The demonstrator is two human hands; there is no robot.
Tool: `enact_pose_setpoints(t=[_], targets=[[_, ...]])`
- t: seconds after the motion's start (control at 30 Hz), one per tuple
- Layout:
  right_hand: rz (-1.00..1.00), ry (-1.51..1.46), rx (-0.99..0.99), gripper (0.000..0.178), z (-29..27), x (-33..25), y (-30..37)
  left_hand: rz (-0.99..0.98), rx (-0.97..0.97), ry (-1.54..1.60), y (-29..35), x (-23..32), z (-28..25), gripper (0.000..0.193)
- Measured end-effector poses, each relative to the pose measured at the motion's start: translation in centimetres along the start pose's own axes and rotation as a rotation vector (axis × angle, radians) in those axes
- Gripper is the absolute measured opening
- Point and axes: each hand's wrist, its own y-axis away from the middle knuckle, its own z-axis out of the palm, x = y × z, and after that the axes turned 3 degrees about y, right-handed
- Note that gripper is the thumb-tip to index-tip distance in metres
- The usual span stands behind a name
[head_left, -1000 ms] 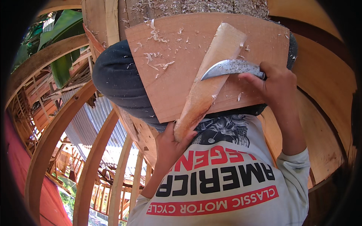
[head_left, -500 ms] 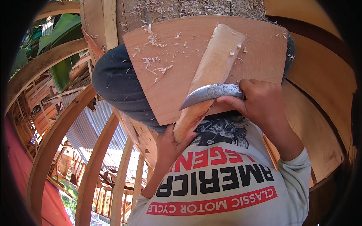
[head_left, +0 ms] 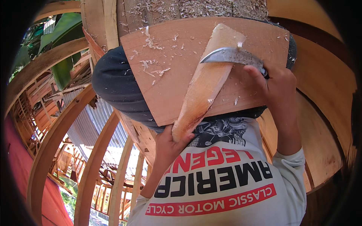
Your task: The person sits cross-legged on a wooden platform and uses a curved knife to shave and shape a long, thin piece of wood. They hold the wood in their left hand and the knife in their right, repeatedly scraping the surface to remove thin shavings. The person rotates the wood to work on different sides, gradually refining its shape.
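Note:
My left hand (head_left: 168, 143) is closed around the near, narrow end of a long pale piece of wood (head_left: 200, 88). This piece slants away over a flat reddish-brown board (head_left: 158, 90) lying across my lap. In my right hand (head_left: 277, 84) is a curved knife (head_left: 233, 56), its dark handle mostly hidden by the fingers. The blade lies across the far part of the wood piece, point toward the left, with a small curled shaving (head_left: 240, 45) beside its upper edge. Several other shavings (head_left: 148, 39) are scattered on the board's left side.
A heap of wood shavings (head_left: 218, 8) covers the planks beyond the board. Curved wooden ribs (head_left: 96, 158) rise at the left, with corrugated metal sheets (head_left: 90, 116) below them. Broad curved planks (head_left: 320, 75) form a wall at the right.
My right hand has moved the knife away from my body, from the wood's near half to its far part. My left hand keeps its hold on the near end.

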Motion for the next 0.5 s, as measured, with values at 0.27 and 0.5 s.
enact_pose_setpoints(t=[0.27, 0.5], targets=[[0.014, 0.063, 0.043, 0.058, -0.6, 0.2, -0.3, -0.026, 0.034, 0.058, 0.5, 0.1, 0.6, 0.043], [0.112, 0.04, 0.134, 0.055, -0.2, 2.1, -1.2, -0.014, 0.037, 0.026, 0.0, 1.1, 0.7, 0.042]])
